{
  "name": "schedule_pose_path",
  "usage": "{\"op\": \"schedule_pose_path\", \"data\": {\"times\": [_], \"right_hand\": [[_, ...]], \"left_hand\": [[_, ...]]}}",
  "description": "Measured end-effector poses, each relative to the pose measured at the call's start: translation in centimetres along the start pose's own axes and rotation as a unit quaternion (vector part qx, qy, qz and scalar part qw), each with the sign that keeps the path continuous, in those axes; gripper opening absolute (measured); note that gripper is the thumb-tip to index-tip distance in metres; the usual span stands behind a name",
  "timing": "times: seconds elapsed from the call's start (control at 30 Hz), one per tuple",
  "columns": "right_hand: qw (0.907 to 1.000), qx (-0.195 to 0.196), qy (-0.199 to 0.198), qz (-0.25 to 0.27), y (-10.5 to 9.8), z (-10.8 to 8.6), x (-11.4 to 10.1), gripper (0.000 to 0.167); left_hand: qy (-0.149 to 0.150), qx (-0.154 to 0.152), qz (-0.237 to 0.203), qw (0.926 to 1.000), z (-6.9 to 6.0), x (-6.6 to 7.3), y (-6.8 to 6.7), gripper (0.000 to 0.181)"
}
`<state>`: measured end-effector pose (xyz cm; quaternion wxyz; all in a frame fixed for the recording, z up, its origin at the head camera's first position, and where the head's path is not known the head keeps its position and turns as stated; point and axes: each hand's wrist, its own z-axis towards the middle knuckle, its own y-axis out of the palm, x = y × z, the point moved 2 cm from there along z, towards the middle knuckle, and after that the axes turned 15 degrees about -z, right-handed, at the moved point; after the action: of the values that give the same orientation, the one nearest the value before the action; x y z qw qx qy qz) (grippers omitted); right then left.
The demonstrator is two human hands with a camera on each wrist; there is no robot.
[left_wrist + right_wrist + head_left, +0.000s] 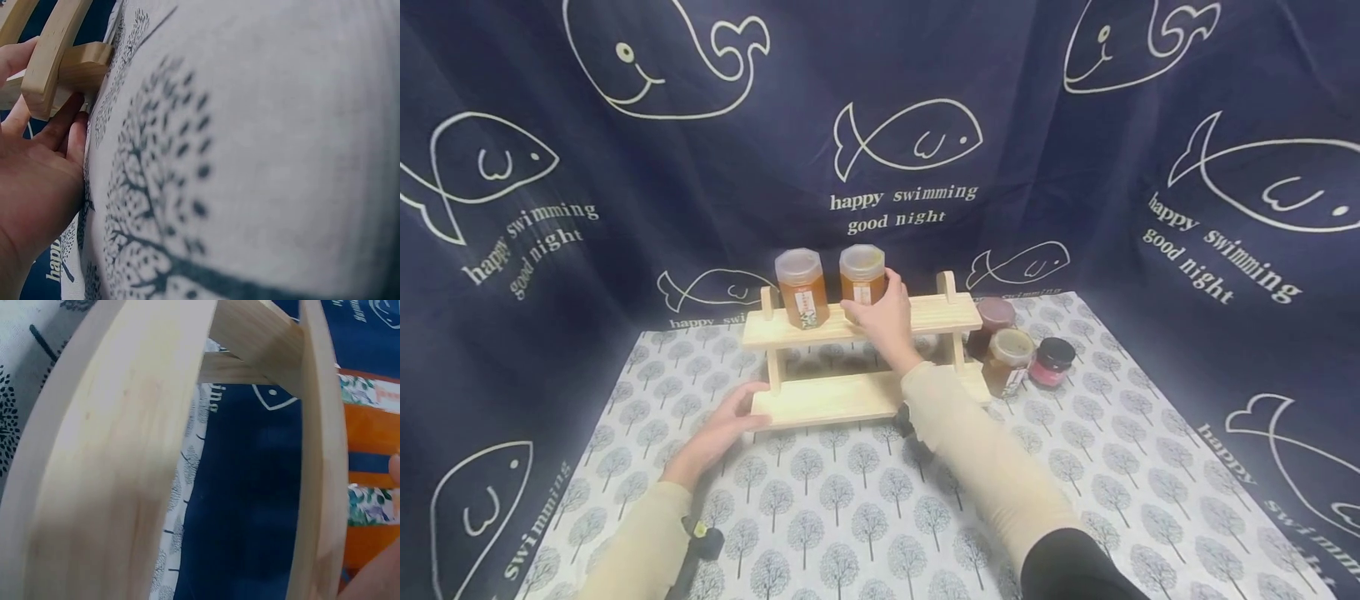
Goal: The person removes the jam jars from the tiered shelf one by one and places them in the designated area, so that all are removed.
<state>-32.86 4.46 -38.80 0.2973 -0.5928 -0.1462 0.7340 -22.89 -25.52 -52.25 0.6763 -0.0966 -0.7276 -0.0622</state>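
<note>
Head view, and the right hand (889, 318) has thumb and fingers wrapped about an amber jar (862, 267), right at the upper board (928, 315) of a wooden rack (827, 390)! Is its base fully down on the wood? Can't tell. A second amber jar (804, 292) stands to its left, a gap between them; a sideways nudge could knock the two together. Over at the left end, the left hand (730, 417) pinches the lower board (850, 404). And right of the rack, three more: a dark-red jar (996, 312), a honey-coloured jar (1007, 364) and a black-lidded jar (1052, 362), close enough to be clipped should the rack swing.

To the left wrist: board between thumb and fingers, fingers tucked beneath. If that hold slackens, the rack may slide on the tree-print cloth (281, 125).

Right wrist now: bare wood everywhere, flowered labels (369, 505) beyond the upper board, a mere fingertip showing. That board looks narrow; a jar off-centre could topple.
</note>
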Motion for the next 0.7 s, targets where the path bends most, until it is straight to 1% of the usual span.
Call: {"op": "schedule_pose_path", "data": {"times": [0.1,0.17,0.27,0.47,0.6,0.7], "right_hand": [[0.9995,0.02,0.003,-0.026,0.6,0.1,0.1,0.093],[0.9991,0.024,-0.001,-0.034,0.7,0.2,0.1,0.092],[0.9995,0.016,-0.013,-0.025,0.4,0.4,0.2,0.089],[0.999,-0.016,-0.041,0.01,-0.1,0.9,0.6,0.085],[0.9985,-0.033,-0.043,0.01,-0.4,1.1,0.8,0.087],[0.9984,-0.036,-0.042,0.008,-0.8,1.3,0.8,0.085]], "left_hand": [[-0.005,0.006,0.001,1.0,-0.2,0.2,0.1,0.064],[-0.007,0.006,-0.003,1.0,-0.3,0.3,0.1,0.064],[-0.007,0.005,-0.004,1.0,-0.4,0.6,0.2,0.064],[-0.01,0.005,0.004,0.9999,-0.5,0.7,0.2,0.064],[-0.012,0.009,0.009,0.9998,-0.4,0.6,0.1,0.064],[-0.012,0.013,0.007,0.9998,-0.4,0.5,0.2,0.064]]}}
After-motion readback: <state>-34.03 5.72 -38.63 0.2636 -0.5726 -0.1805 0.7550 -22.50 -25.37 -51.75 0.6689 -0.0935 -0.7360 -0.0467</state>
